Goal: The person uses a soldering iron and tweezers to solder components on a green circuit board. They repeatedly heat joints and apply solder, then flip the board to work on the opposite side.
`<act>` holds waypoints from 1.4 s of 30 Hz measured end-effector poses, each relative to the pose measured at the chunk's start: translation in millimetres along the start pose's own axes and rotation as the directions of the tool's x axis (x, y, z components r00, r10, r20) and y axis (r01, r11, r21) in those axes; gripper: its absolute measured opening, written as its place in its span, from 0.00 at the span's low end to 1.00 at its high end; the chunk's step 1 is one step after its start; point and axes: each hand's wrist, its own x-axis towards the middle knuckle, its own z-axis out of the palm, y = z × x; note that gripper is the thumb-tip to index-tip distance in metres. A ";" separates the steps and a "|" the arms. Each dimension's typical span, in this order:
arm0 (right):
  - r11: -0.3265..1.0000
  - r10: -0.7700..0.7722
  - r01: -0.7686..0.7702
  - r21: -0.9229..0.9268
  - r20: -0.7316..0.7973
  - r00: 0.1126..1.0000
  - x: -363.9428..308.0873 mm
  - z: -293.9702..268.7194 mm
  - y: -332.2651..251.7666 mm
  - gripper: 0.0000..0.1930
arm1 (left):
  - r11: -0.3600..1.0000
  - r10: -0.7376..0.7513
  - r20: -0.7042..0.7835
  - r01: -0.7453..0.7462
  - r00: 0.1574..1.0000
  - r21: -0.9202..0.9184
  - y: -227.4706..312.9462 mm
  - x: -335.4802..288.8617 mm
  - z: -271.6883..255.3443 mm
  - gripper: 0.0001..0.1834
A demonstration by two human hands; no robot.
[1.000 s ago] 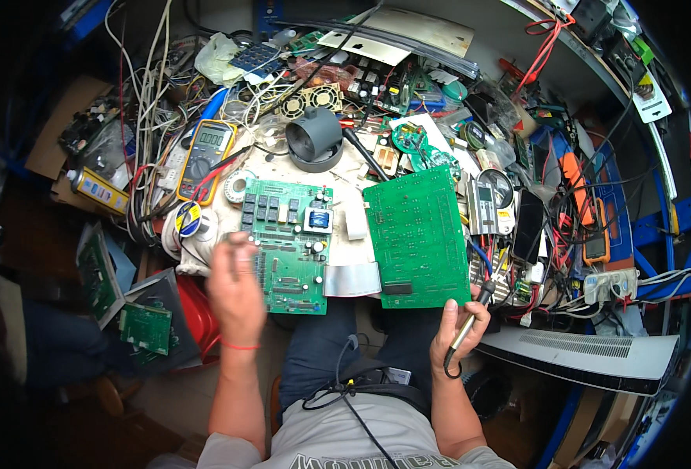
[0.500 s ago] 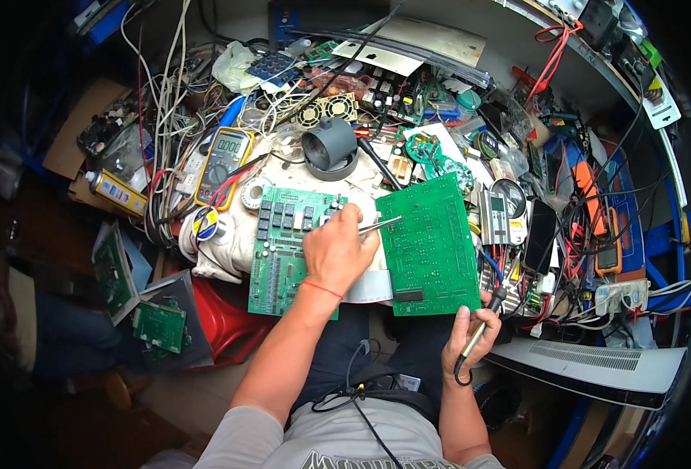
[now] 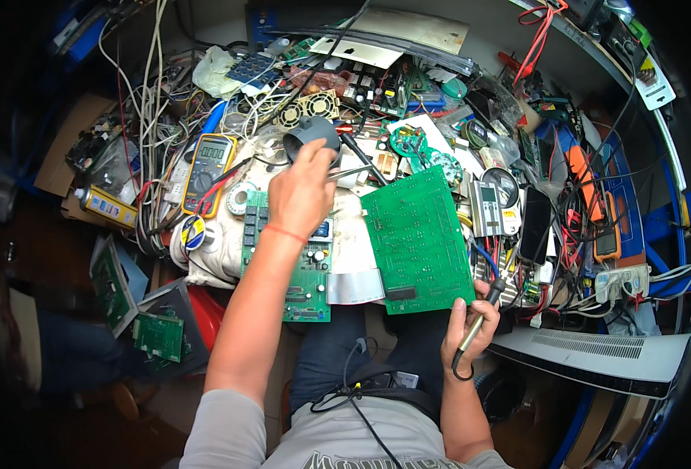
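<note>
My left hand is closed on metal tweezers whose tips point right. It is raised over the upper part of a green circuit board with black relays, just in front of a grey pipe-like cylinder, partly covering both. My right hand grips a soldering iron with a brass-coloured handle and black cord. Its fingertips are by the lower right corner of a second green board, seen solder side up and tilted. A grey ribbon cable joins the two boards.
A yellow multimeter, a solder reel and another reel lie to the left. Round green boards, a grey meter and a dark phone sit to the right. Cables and parts crowd the back.
My left hand with the tweezers has moved up and left, away from the second board to the grey cylinder. My right hand keeps its hold on the soldering iron. The view has shifted slightly.
</note>
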 end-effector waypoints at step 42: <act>0.984 -0.091 0.137 -0.113 0.342 0.935 45.1 44.0 -1.9 0.17 | -0.047 -0.495 0.194 0.197 0.847 -0.979 44.8 -109.9 -3.0 0.15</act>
